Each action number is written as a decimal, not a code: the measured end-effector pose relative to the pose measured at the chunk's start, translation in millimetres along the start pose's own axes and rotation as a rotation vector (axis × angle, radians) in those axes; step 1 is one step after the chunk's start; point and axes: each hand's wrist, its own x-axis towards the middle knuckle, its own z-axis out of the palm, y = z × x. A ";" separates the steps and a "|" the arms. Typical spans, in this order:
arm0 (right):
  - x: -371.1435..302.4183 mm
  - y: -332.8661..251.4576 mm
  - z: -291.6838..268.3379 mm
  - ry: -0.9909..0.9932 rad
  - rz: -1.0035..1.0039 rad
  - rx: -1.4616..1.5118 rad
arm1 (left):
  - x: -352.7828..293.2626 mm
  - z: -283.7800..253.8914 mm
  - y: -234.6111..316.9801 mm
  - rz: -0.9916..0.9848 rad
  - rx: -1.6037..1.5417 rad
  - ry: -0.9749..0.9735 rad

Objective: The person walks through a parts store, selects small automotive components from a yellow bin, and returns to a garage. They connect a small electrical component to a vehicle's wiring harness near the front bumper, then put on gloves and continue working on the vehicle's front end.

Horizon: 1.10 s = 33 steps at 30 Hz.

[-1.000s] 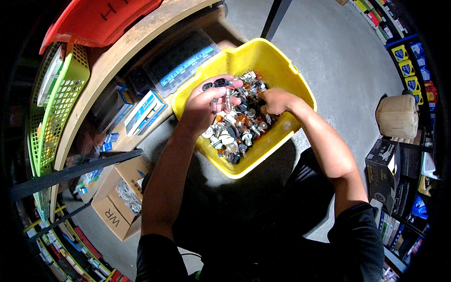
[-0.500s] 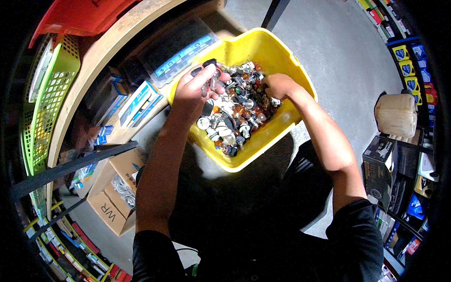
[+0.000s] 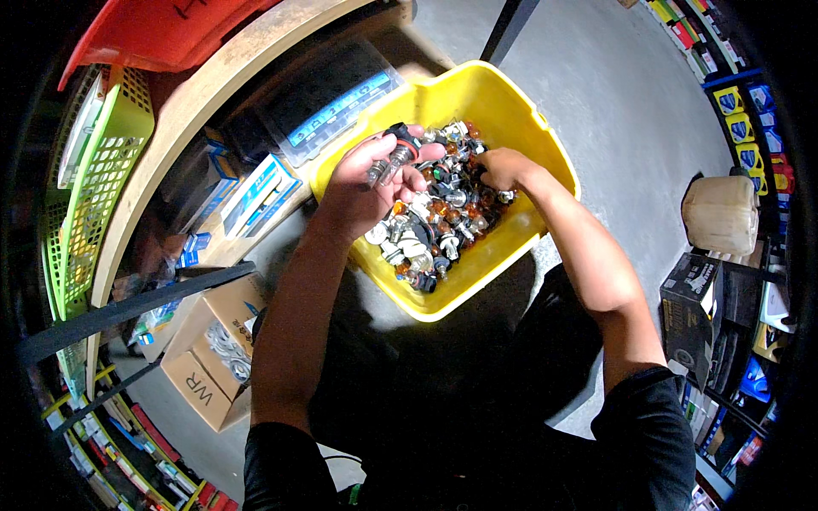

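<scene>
A yellow plastic bin (image 3: 555, 162) stands in front of me, with a heap of small automotive bulbs (image 3: 443, 213) in it, some clear, some amber, many with black or white bases. My left hand (image 3: 354, 175) is closed round headlight bulbs (image 3: 400, 155) above the bin's left side; one shows a black base, a red ring and a glass tip. How many bulbs it holds is hard to tell. At the right of the heap, my right hand (image 3: 507, 168) reaches down with curled fingers. Its fingertips are hidden among the bulbs.
Left of the bin, a wooden shelf (image 3: 136, 200) carries a clear-lidded organiser case (image 3: 328, 98) and blue-white boxes (image 3: 256, 194). Below it sits an open cardboard box (image 3: 200, 375) with metal rings. A green basket (image 3: 98, 187), a beige jerrycan (image 3: 721, 213) and a black box (image 3: 688, 294) flank the space.
My left hand has turned a little, so the bulb with the red ring shows more plainly. My right hand stays in the heap. The whole view has shifted slightly.
</scene>
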 end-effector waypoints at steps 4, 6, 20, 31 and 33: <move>-16.6 -28.4 -21.9 0.399 -0.039 0.129 | 2.8 -5.7 -2.6 -0.098 -0.093 0.011; -27.5 -43.7 -33.0 0.569 -0.109 0.244 | 4.1 -3.1 -2.8 -0.146 -0.052 0.048; -41.6 -53.4 -37.2 0.542 -0.275 0.568 | 4.9 1.3 -11.8 -0.141 0.126 0.174; -16.8 -41.7 5.1 -0.366 -0.312 0.129 | 5.1 -7.9 -5.5 0.002 0.111 0.259; -14.9 -48.6 16.1 -0.409 -0.335 0.161 | 5.6 -8.8 -6.4 0.003 0.103 0.248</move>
